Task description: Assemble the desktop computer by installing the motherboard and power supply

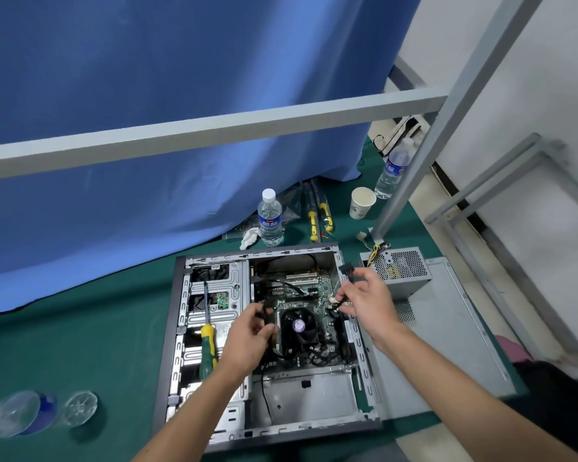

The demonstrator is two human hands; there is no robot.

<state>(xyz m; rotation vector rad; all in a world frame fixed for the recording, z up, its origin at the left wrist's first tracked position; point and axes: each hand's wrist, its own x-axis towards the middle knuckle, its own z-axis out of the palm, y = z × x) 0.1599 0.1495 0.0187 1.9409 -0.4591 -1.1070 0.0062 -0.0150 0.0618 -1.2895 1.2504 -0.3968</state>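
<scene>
Currently: one open case (172, 328), motherboard (301, 288) seated; one power supply (401, 271) outside; your left hand (247, 341) and right hand (367, 301) each pinch a black cable.

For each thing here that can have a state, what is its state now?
computer case: lying flat, side open
motherboard: inside case
power supply: outside case, on side panel
screwdriver: lying on drive cage
left hand: gripping dark cable
right hand: holding black connector
paper cup: upright
</scene>
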